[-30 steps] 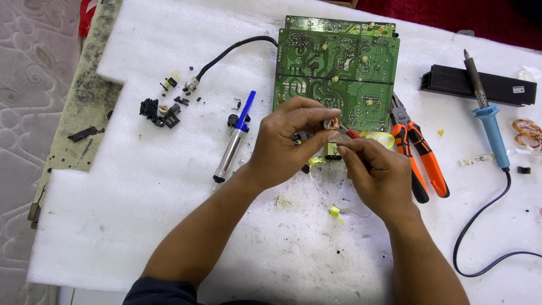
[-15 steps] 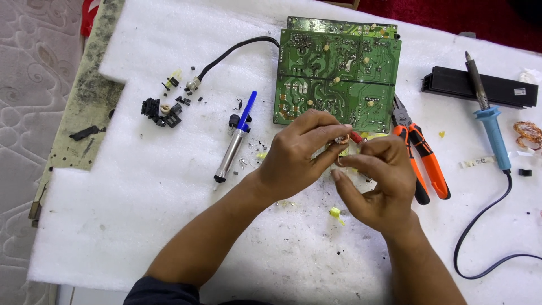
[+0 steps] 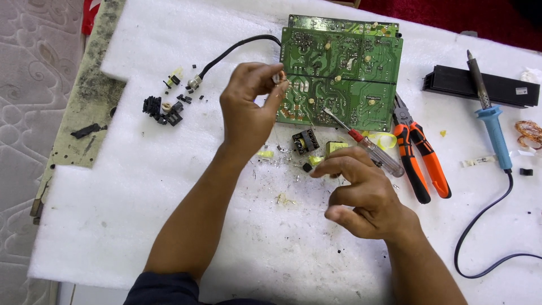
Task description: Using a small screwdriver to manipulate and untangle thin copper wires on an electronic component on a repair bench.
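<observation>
Head view shows the left hand (image 3: 248, 110) pinching a small component (image 3: 277, 78) between thumb and fingertips, just in front of the green circuit board (image 3: 350, 68). Such a part looks light, stiff and easy to drop; best held by its body. The right hand (image 3: 361, 189) is loosely curled, holding nothing, just beside the screwdriver (image 3: 367, 148).

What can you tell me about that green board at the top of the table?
The circuit board is a green rectangle lying flat on the white foam sheet, solder side up, with pale traces, silvery solder dots and a few cream blobs. A second green edge shows behind its top side. A black cable runs off from its upper left corner. The left hand is raised in front of its left edge, pinching a small part; whether it touches the board is unclear. A screwdriver's tip lies over its lower edge.
</observation>
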